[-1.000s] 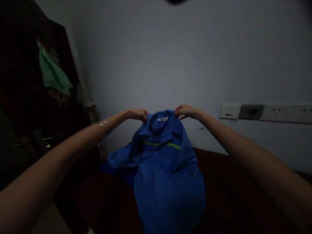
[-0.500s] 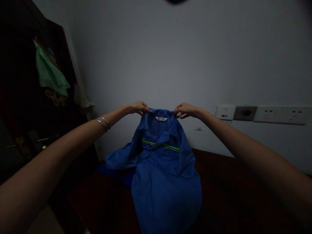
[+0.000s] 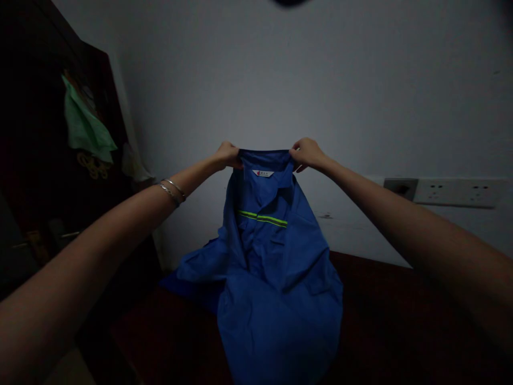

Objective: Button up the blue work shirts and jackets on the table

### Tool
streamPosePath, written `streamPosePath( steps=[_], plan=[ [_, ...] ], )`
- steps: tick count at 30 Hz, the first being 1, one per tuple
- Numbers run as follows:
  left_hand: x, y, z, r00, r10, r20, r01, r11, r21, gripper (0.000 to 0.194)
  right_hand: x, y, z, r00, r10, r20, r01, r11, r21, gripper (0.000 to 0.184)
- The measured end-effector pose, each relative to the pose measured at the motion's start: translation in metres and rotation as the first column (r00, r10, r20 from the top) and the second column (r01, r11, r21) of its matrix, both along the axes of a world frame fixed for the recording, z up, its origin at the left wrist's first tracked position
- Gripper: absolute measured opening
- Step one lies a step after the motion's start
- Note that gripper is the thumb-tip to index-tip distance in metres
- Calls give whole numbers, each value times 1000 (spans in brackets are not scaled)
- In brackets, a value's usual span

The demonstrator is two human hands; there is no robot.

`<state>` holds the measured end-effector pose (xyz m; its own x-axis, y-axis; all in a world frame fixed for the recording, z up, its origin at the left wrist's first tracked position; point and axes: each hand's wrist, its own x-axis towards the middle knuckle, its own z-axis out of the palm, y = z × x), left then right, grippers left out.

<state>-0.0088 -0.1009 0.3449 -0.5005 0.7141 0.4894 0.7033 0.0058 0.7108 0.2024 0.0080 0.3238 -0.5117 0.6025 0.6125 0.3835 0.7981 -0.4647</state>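
A blue work shirt (image 3: pixel 272 305) with a yellow-green stripe across the chest hangs from both hands, its lower part resting on the dark red table. My left hand (image 3: pixel 229 155) pinches the left end of the collar, fingers closed. At the collar's right end, my right hand (image 3: pixel 308 153) grips the fabric between thumb and fingers. The collar is pulled straight between them, and a white label (image 3: pixel 263 173) shows inside the neck. One sleeve (image 3: pixel 202 262) spreads out to the left. Darker blue cloth (image 3: pixel 188 286) lies beneath that sleeve.
A dark red table (image 3: pixel 377 310) stands against a pale wall (image 3: pixel 320 80). Wall sockets (image 3: pixel 457 192) are at the right, partly behind my right forearm. On the left is a dark door (image 3: pixel 24 133) with a green cloth (image 3: pixel 86 125) hanging from it.
Both hands have risen with the collar, lifting the shirt's upper part higher. The collar edge is now stretched straighter, and the shirt front hangs longer.
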Motion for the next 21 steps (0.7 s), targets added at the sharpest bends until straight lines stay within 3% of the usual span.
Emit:
streamPosePath(
  steps=[3, 6, 9, 12, 15, 18, 21],
  plan=[
    [9, 9, 3, 941, -194, 277, 152, 975, 165, 27, -7, -5, -1, 966, 176, -192, -222, 942, -252, 17],
    [24, 17, 4, 888, -294, 354, 161, 919, 360, 32, -18, -12, -4, 935, 265, -236, -326, 904, -276, 22],
    [44, 19, 6, 877, -350, 329, 190, 881, 433, 37, -30, -18, -6, 965, 230, -122, -251, 948, -194, 37],
    [61, 16, 10, 882, -412, 228, 285, 853, 436, 41, -37, -19, 0, 990, 98, -106, -104, 993, -56, 34],
    [60, 13, 12, 876, -460, 143, 343, 805, 483, 42, -35, -15, 17, 988, 23, -156, -26, 999, -18, 30],
    [42, 15, 7, 899, -413, 145, 264, 776, 573, 37, -26, -7, 41, 969, -43, -242, 41, 999, -11, 31],
    [22, 24, -4, 909, -335, 247, 140, 805, 576, 28, -13, -3, 68, 942, -32, -335, 28, 999, -16, 33]
  ],
)
